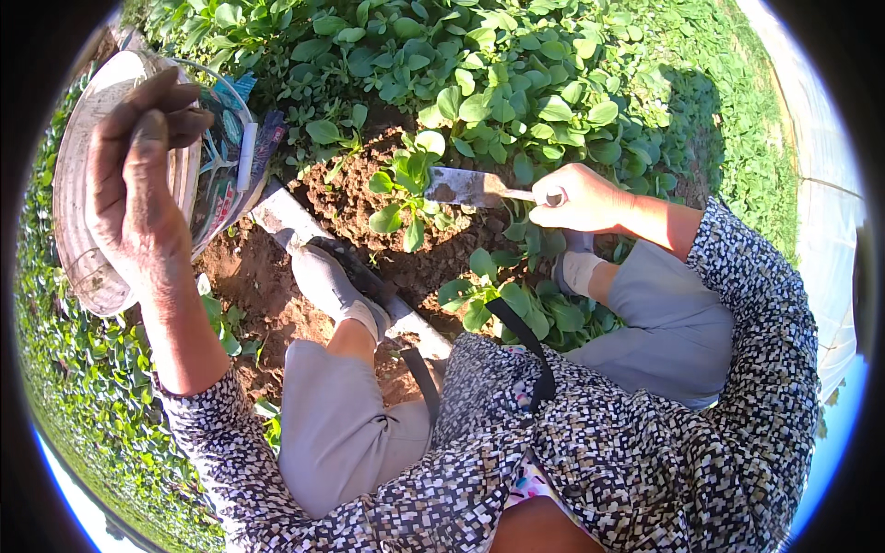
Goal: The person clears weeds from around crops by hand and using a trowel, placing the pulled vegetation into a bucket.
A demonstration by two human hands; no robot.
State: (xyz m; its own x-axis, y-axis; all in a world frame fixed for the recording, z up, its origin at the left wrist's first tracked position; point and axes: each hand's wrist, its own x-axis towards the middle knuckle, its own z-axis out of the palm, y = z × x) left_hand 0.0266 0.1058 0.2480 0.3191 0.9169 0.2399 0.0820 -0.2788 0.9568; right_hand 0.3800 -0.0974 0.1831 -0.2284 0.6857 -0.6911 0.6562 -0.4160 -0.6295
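My right hand (579,198) is closed round the handle of a flat metal trowel (466,186). Its blade points left over a small leafy plant (406,194) that grows in bare brown soil (346,198). My left hand (136,180) is raised at the upper left with fingers loosely apart, empty, in front of a pale round bucket (83,267). My grey-trousered knees and grey socked feet rest on the soil.
Low green leafy plants (516,83) cover the ground ahead and to the right. A clear plastic bag with coloured packets (230,157) sits in the bucket. A grey plank (286,221) lies under my left foot. White sheeting (825,212) runs along the right.
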